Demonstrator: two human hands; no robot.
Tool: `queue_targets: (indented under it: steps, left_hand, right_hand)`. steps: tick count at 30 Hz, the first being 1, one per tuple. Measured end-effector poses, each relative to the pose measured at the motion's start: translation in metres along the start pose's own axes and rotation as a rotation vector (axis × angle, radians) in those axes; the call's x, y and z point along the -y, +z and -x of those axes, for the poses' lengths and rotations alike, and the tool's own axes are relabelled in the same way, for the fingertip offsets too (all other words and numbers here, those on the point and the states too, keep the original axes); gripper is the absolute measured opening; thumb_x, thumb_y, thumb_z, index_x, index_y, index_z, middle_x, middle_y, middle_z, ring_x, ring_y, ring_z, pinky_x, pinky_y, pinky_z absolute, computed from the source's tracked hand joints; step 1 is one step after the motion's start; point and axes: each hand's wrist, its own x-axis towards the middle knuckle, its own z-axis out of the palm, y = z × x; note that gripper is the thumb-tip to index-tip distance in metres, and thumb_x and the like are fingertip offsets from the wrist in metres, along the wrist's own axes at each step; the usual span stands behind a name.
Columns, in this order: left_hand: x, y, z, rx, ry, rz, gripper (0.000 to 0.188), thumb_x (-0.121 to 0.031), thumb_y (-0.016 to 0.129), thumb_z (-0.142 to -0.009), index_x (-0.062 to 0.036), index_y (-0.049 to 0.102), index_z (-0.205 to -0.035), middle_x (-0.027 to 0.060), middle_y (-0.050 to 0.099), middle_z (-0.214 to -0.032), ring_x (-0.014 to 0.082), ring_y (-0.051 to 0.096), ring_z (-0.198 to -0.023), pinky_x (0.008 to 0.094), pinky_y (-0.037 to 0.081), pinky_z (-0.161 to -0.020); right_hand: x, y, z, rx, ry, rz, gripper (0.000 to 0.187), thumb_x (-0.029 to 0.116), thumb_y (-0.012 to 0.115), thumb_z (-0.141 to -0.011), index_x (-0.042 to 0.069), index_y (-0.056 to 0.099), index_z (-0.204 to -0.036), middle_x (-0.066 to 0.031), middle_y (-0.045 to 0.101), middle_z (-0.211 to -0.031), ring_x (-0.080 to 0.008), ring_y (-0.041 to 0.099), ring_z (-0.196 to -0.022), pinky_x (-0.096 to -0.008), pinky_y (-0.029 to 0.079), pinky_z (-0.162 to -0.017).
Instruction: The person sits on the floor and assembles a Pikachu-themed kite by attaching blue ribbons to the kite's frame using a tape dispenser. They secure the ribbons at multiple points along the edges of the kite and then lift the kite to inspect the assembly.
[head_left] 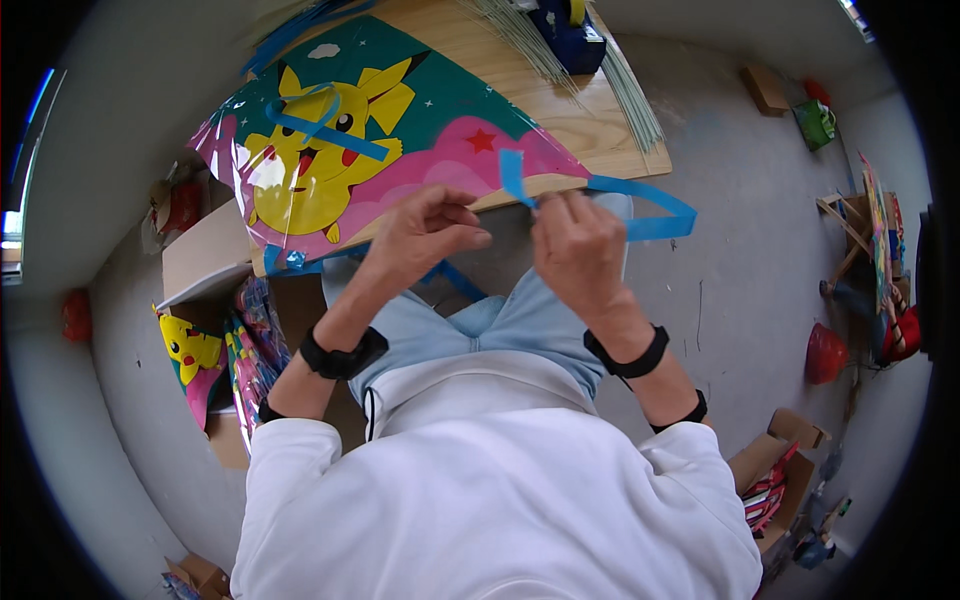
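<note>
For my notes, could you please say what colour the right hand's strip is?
The strip is bright blue; it shows best in the head view.

Two foreground hands point(580, 245), one wooden table point(600, 140), one sheet point(320, 195) atop (one red star point(481, 140)).

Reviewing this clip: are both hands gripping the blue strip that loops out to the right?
No, only the right hand pinches the blue strip; the left hand is apart from it.
</note>
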Motion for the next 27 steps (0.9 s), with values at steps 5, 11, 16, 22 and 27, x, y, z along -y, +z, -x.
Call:
queue_targets:
  steps: [5,11,16,22,27]
  left_hand:
    - [0.020,0.027,-0.014,-0.020,0.012,0.210,0.029,-0.003,0.072,-0.091,0.0021,0.066,-0.119,0.0092,0.071,-0.104,0.0165,0.071,-0.096,0.0300,0.059,-0.088]
    - [0.027,0.021,-0.019,-0.031,0.012,0.380,0.026,-0.003,0.070,-0.092,0.0015,0.066,-0.118,0.0109,0.072,-0.106,0.0180,0.072,-0.093,0.0328,0.062,-0.088]
    - [0.008,0.020,-0.021,0.064,0.030,0.324,0.026,-0.001,0.067,-0.090,0.0009,0.066,-0.116,0.0113,0.071,-0.106,0.0204,0.074,-0.089,0.0329,0.061,-0.086]
    - [0.001,0.022,-0.033,0.164,0.050,0.243,0.024,-0.003,0.065,-0.092,-0.0005,0.065,-0.116,0.0113,0.071,-0.103,0.0207,0.073,-0.088,0.0341,0.062,-0.081]
    - [0.011,0.024,-0.054,0.137,-0.053,0.295,0.022,-0.004,0.063,-0.094,-0.0003,0.065,-0.116,0.0121,0.071,-0.102,0.0193,0.073,-0.086,0.0332,0.062,-0.081]
  right_hand:
    - [0.017,0.035,0.020,0.003,0.035,-0.009,0.013,0.008,0.069,-0.072,0.006,0.058,-0.078,-0.0074,0.057,-0.073,-0.0255,0.065,-0.068,-0.0382,0.051,-0.059]
    - [0.017,0.023,0.019,-0.017,0.092,-0.296,0.025,0.011,0.072,-0.082,-0.003,0.067,-0.102,-0.0177,0.068,-0.093,-0.0309,0.069,-0.085,-0.0373,0.056,-0.075]
    - [0.005,0.010,0.014,0.159,0.604,-1.056,0.028,0.016,0.075,-0.091,-0.003,0.068,-0.110,-0.0112,0.071,-0.101,-0.0184,0.067,-0.090,-0.0313,0.054,-0.081]
    - [-0.016,0.003,0.014,0.283,0.791,-1.258,0.016,0.013,0.074,-0.092,-0.002,0.071,-0.098,-0.0005,0.067,-0.086,-0.0068,0.058,-0.080,-0.0237,0.047,-0.070]
    - [-0.035,0.008,0.024,0.228,0.892,-1.077,0.012,0.009,0.071,-0.092,-0.001,0.071,-0.087,0.0010,0.062,-0.071,-0.0055,0.052,-0.066,-0.0230,0.042,-0.060]
